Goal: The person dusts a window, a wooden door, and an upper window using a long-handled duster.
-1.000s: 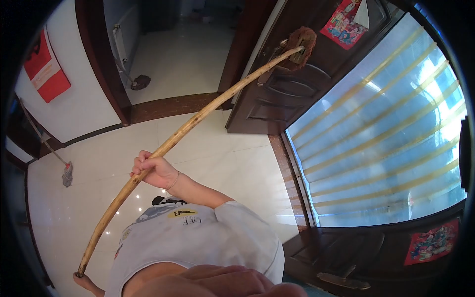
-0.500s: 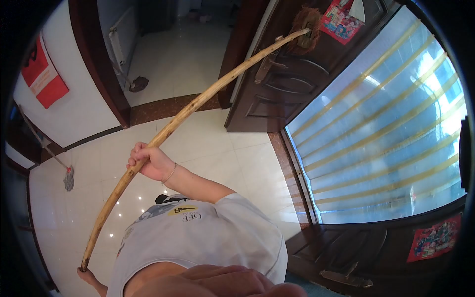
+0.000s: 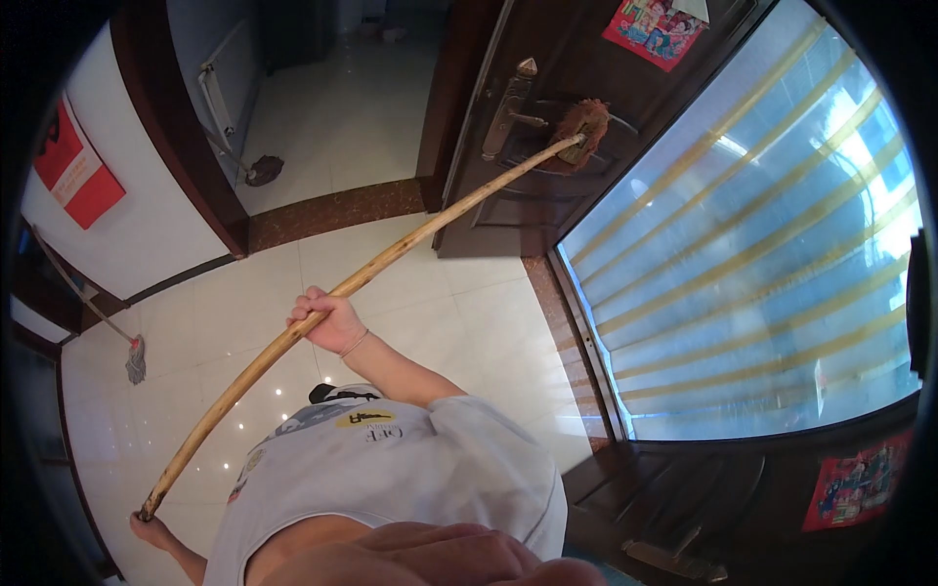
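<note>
A long-handled duster point(image 3: 401, 246) with a slightly bent wooden pole runs diagonally across the view. Its reddish-brown fringed head point(image 3: 583, 137) lies against the dark brown door point(image 3: 528, 210), just right of the door handle point(image 3: 510, 112). My right hand point(image 3: 330, 320) is wrapped around the middle of the pole, with a thin band at the wrist. At the lower left, my left hand point(image 3: 149, 528) is closed on the pole's near end; part of its fingers is hidden.
A grey mop point(image 3: 136, 358) leans at the left, and a dark mop point(image 3: 264, 171) stands beyond the doorway. Striped translucent sheeting point(image 3: 752, 264) covers the opening at right. Another dark door leaf point(image 3: 703, 488) is at lower right. Glossy tiles point(image 3: 420, 303) make up the floor.
The duster head has slid down the door, from above the handle to beside it. My right hand has shifted rightward, my left hand slightly up and left. The view has shifted a little.
</note>
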A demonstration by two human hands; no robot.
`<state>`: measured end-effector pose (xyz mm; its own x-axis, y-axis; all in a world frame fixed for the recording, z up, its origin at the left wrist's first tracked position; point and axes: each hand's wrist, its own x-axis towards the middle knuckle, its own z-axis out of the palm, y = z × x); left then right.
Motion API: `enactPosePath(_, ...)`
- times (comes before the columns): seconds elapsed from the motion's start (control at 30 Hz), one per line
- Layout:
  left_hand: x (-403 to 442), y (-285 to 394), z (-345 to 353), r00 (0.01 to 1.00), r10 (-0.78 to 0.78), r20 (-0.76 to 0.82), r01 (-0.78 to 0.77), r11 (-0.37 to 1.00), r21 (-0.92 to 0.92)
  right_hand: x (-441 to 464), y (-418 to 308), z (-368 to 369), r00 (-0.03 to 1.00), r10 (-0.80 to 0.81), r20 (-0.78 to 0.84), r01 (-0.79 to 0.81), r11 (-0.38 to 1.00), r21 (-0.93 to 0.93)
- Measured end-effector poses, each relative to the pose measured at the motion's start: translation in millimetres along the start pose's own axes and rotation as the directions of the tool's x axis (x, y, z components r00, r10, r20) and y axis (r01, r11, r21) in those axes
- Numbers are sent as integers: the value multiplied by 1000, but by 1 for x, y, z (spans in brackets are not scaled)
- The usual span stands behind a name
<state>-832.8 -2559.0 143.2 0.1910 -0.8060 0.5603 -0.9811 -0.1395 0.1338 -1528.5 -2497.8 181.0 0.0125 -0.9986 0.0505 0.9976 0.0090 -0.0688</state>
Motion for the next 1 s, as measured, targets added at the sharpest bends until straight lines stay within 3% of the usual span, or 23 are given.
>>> enactPosePath(0.07, -7, 13, 15, 999, 30, -31, -30, 999, -11, -9, -25, -9, 999, -35, 10, 35, 999, 18)
enactPosePath(0.17, -25, 53, 31, 996, -64, 67, 66, 998, -25, -28, -63, -20, 993, -117, 1, 116, 993, 21)
enactPosePath(0.23, -44, 111, 22, 988, 105, -112, -115, 989, -88, -42, -92, -26, 987, -161, -18, 161, 987, 5)
enactPosePath(0.37, -72, 200, 15, 992, 105, -62, -112, 988, -108, -69, -156, -37, 941, -310, -134, 308, 951, -40)
enactPosePath(0.53, -95, 270, 3, 977, 125, -172, -155, 973, -172, -90, -200, -42, 854, -415, -312, 423, 905, -45)
enactPosePath(0.83, -93, 257, -17, 968, 148, -205, -175, 977, -120, -86, -179, -79, 855, -384, -349, 423, 906, 37)
enactPosePath(1.0, -79, 193, -20, 972, 153, -176, -170, 982, -86, -71, -128, -79, 879, -307, -366, 357, 931, 77)
